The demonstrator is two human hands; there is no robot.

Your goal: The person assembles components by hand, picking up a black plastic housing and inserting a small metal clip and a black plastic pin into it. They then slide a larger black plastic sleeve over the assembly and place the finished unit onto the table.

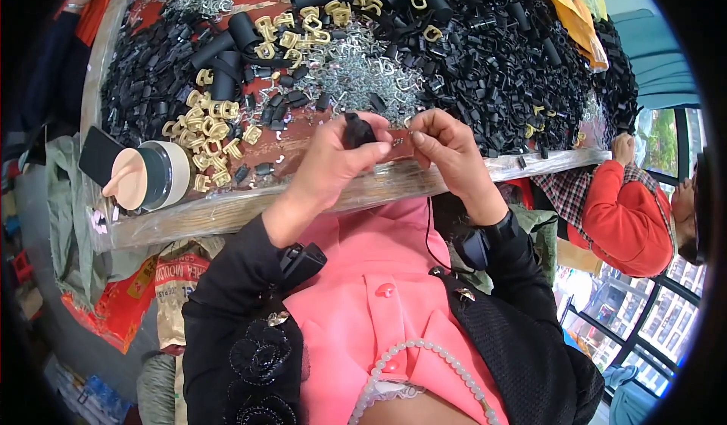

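Note:
Above the near edge of the table, my left hand (322,164) grips a dark black plastic part (359,131) between thumb and fingers. Close on its right, my right hand (454,156) has thumb and forefinger pinched together; whatever lies between them is too small to make out. Just beyond both hands spreads a heap of small silvery bent-wire pieces (360,69). Beige plastic clip-like parts (208,145) lie to the left of my left hand. A large mound of small black parts (492,84) covers the table beyond my right hand.
A wooden rail (303,209) wrapped in clear film edges the table. At the left corner stand a round container (176,171) and a dark phone-like slab (100,156). A red-sleeved person (625,217) sits at right, and another person's arm (68,24) shows at upper left.

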